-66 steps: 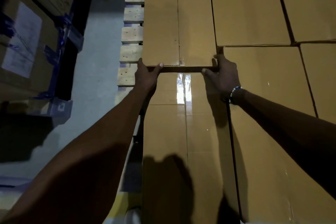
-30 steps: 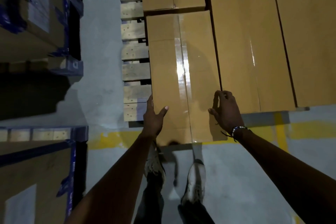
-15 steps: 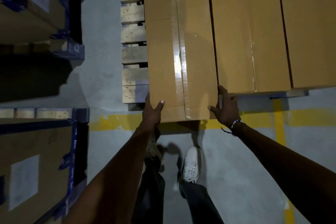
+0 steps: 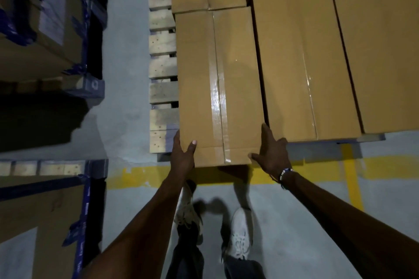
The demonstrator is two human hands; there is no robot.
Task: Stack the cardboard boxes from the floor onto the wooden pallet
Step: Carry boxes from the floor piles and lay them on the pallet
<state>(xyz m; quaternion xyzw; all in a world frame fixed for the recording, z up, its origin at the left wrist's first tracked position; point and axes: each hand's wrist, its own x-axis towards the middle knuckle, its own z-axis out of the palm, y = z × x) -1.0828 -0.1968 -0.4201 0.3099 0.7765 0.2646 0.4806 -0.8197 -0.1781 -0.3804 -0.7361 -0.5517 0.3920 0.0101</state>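
While the long cardboard box lies flat at the left edge of the stack on the wooden pallet, its near end juts out past the pallet's front, over the yellow floor line. In the head view, the only one, the left hand clasps the near left corner, thumb on top and fingers down the side; the right hand clasps the near right corner, thumb along the end edge and fingers reaching up the seam beside the neighbouring box.

The step in hand looks like seating this box. To do it well, push evenly from both corners so it slides straight rather than twisting, keep its long side tight against the neighbour, and draw the right fingers out of the seam before the gap closes. Stop when the near end sits level with the neighbour's.

Counted in this view: at least six boxes on this pallet, some cut by the frame; one pallet beneath them; two hands; two shoes; other wrapped loads at the left.
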